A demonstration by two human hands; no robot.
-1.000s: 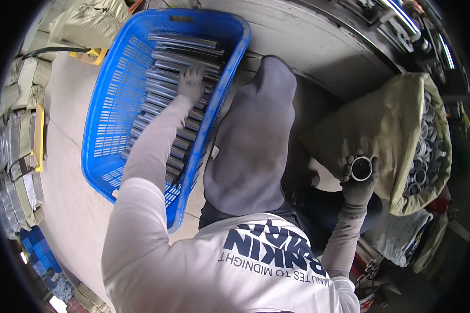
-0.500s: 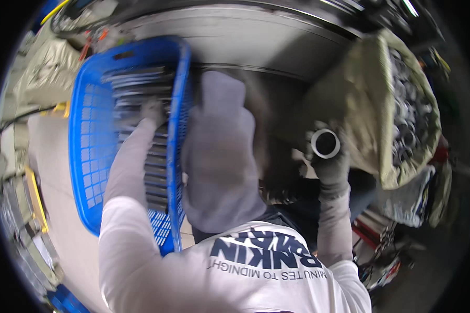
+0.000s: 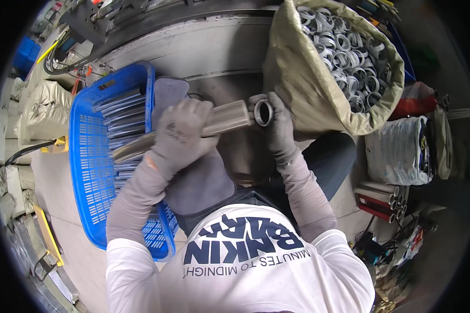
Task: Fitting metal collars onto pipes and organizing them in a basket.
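Note:
My left hand (image 3: 179,131), in a grey glove, is closed around the middle of a metal tube (image 3: 228,118). One end of the tube points right; its other end reaches back over the blue plastic basket (image 3: 83,151). In my gloved right hand (image 3: 280,129) is a pale ring-shaped collar (image 3: 257,113), gripped by the fingers with its opening facing me. Collar and tube end are very close, and a narrow gap seems to separate them. More metal tubes (image 3: 124,127) lie stacked side by side in the basket.
A beige woven sack (image 3: 292,73) full of similar collars (image 3: 343,57) stands open at the far right. Below it are a plastic-wrapped bundle (image 3: 394,151) and red and silver tubes (image 3: 376,201) on the floor. A grey pad (image 3: 201,182) covers my left thigh.
My left hand has come out of the basket with a tube and moved right. My right hand, still holding the collar, has moved left and up to meet it. The view has shifted.

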